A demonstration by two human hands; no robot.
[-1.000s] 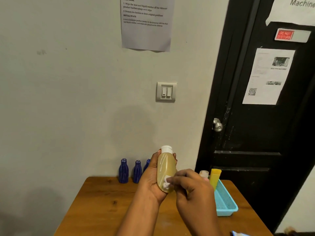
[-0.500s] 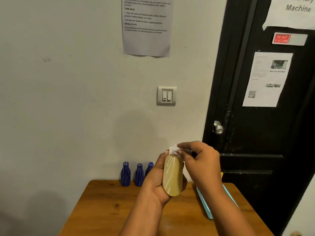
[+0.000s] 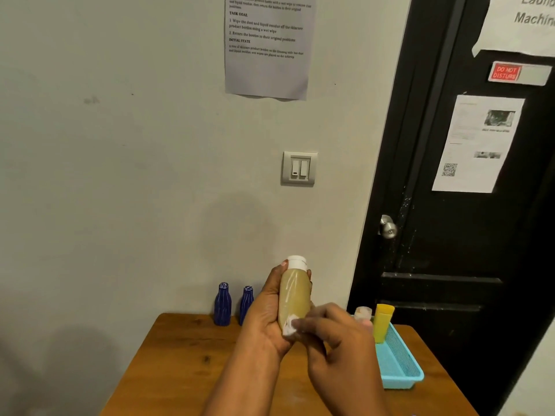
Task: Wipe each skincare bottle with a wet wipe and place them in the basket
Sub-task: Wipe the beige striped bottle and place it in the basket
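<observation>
My left hand [image 3: 264, 319] grips a tan bottle [image 3: 294, 295] with a white cap, held upright above the wooden table [image 3: 180, 370]. My right hand [image 3: 336, 343] pinches a small white wet wipe [image 3: 289, 327] against the bottle's lower part. Two blue bottles [image 3: 222, 304] [image 3: 246, 303] stand at the back of the table by the wall; anything behind my left hand is hidden. The light blue basket [image 3: 402, 376] sits at the table's right side and holds a yellow bottle [image 3: 383, 322] and a pale bottle [image 3: 362, 313], partly hidden by my right hand.
A black door [image 3: 465, 235] with a metal knob [image 3: 388, 227] stands right of the table. The grey wall carries a light switch [image 3: 298, 168] and a printed sheet [image 3: 267, 46]. The table's left front is bare wood.
My right hand has moved the wipe from the bottle's cap down to its lower part. The left hand has kept hold of the bottle. The view has shifted slightly.
</observation>
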